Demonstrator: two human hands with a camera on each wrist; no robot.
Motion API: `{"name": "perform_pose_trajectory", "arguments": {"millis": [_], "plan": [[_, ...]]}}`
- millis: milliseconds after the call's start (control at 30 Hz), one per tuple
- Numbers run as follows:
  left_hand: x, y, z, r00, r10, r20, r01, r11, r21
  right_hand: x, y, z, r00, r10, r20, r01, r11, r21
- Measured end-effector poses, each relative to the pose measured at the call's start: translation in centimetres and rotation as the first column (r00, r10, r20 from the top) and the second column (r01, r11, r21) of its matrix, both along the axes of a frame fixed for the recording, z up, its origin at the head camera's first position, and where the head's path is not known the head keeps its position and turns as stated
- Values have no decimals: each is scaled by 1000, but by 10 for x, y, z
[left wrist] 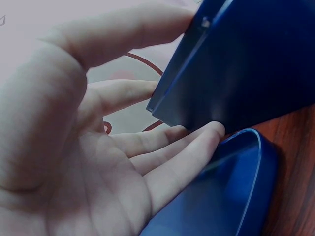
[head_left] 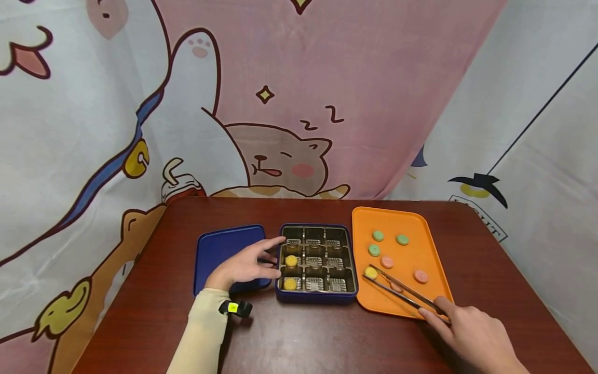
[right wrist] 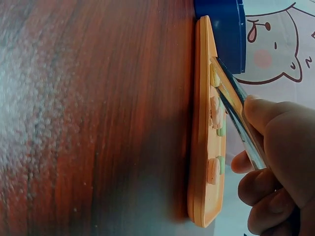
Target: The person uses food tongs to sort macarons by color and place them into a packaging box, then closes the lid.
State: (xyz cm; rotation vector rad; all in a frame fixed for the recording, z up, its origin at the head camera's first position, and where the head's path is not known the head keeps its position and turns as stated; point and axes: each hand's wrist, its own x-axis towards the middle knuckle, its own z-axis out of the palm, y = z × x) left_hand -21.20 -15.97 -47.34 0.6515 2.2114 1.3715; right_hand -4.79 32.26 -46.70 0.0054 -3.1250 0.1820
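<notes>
Pinched in my right hand (head_left: 476,330) are metal tongs (head_left: 411,291), reaching left over an orange tray (head_left: 392,221). The tong tips stand on either side of a yellow macaron (head_left: 370,272) at the tray's left edge. My left hand (head_left: 249,265) rests against the left side of a blue box (head_left: 316,297). In the left wrist view, its thumb and fingertips touch the box wall (left wrist: 246,64), fingers fairly straight. The box has a compartmented insert; one yellow macaron (head_left: 291,261) lies in the middle-left compartment, another (head_left: 290,283) in the front-left one.
Green macarons (head_left: 402,239) and pink macarons (head_left: 420,276) lie spread on the tray. A blue lid (head_left: 219,249) lies on the brown table (head_left: 299,337), left of the box and partly under my left hand. Behind the table hangs a cartoon-printed cloth (head_left: 374,78).
</notes>
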Motion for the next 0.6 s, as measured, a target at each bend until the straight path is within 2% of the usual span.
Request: {"name": "perform_pose_trajectory", "arguments": {"millis": [267, 600], "plan": [[-1, 1, 0, 1000, -5, 5, 5, 1000, -1, 1, -1, -2, 1000, -10, 13, 10, 1000, 3], [-1, 0, 0, 1000, -1, 2, 1, 1000, 3, 2, 0, -2, 1000, -2, -19, 2, 1000, 1]]}}
